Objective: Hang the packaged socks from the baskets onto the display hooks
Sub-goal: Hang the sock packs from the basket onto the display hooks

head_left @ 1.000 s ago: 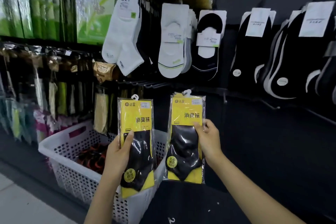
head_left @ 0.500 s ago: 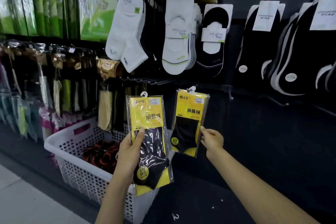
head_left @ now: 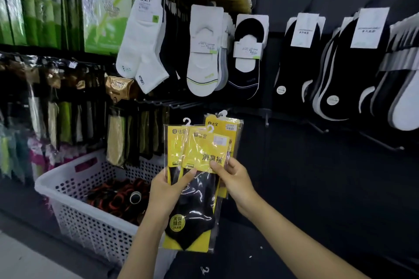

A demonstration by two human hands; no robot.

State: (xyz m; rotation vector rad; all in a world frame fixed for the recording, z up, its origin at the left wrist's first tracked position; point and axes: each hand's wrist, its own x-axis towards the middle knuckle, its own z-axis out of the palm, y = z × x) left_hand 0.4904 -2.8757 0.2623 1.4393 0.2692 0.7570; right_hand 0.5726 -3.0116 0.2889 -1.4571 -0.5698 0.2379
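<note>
The black display wall (head_left: 317, 176) is standing behind and to the right of the white perforated basket (head_left: 90, 226). I am holding an overlapping stack of yellow-and-black packaged socks (head_left: 197, 199) upright just above the basket's right end, with three white hanger tabs showing at its top. My left hand (head_left: 165, 190) is gripping the stack's left edge, thumb lying across the front pack. My right hand (head_left: 238, 181) is pinching the right side, thumb pressing the yellow card. Thin metal display hooks (head_left: 181, 104) are projecting from the wall above the basket's far right corner, apart from the stack.
</note>
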